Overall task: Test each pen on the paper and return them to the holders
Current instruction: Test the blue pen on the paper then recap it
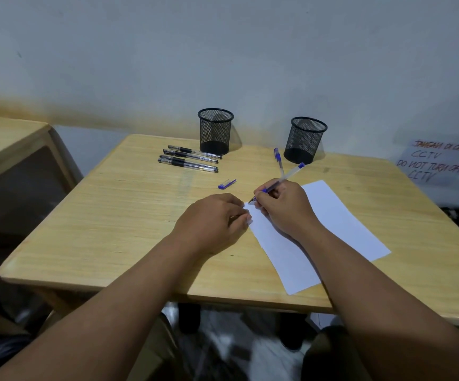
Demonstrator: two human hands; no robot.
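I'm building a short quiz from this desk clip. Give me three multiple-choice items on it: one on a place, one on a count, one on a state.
1. Where does the loose blue cap lie?
A. on the table, left of the paper
B. in a holder
C. on the paper

2. How many black pens lie by the left holder?
A. two
B. four
C. six

3. What is the right hand doing?
A. resting open
B. gripping a blue pen, tip at the paper
C. lifting a holder

Answers: 1 A, the cap sits on bare wood beside the paper. 2 B, four lie side by side. 3 B, the fingers curl round the blue pen at the sheet's corner.
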